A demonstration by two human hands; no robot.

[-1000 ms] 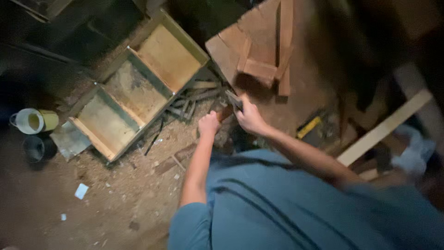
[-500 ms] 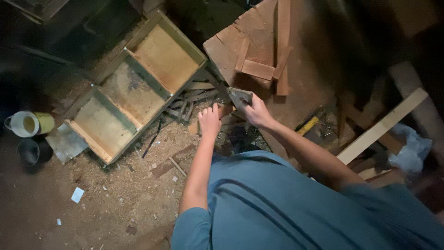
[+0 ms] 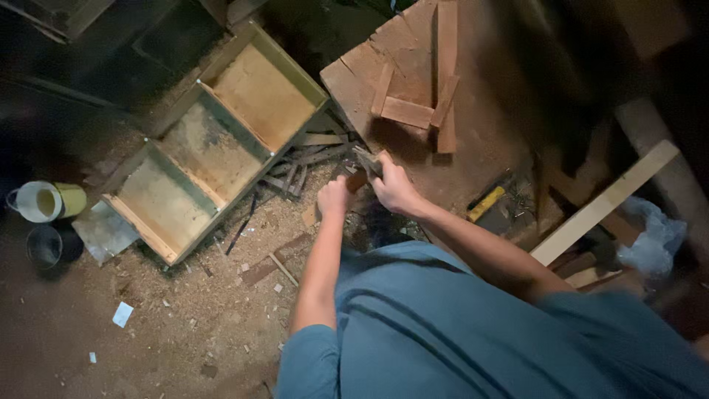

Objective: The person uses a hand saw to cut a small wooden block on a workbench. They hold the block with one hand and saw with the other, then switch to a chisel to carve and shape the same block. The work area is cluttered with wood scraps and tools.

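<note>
Two hands are meeting over one small piece of wood [image 3: 357, 179] at the near edge of a wide wooden board [image 3: 473, 159], and the step in hand looks like working that piece with a tool. The left hand [image 3: 332, 198] is curling into a narrow fist around the near end of the reddish piece, pinning it. The right hand [image 3: 393, 186] is closing around a small grey tool [image 3: 367, 160] whose head is sticking out beyond the fingers and lying against the far end of the piece; it is too blurred to tell what kind of tool it is. Sawdust and offcuts are covering the floor [image 3: 185, 325] below the hands. A long three-part wooden tray [image 3: 214, 148] is lying to the left, with loose dark sticks [image 3: 295, 174] between it and the hands. The next move, by my judgement, is calling for a firm left grip so the piece is not slipping, and a controlled stroke from the right, kept clear of the left knuckles
</note>
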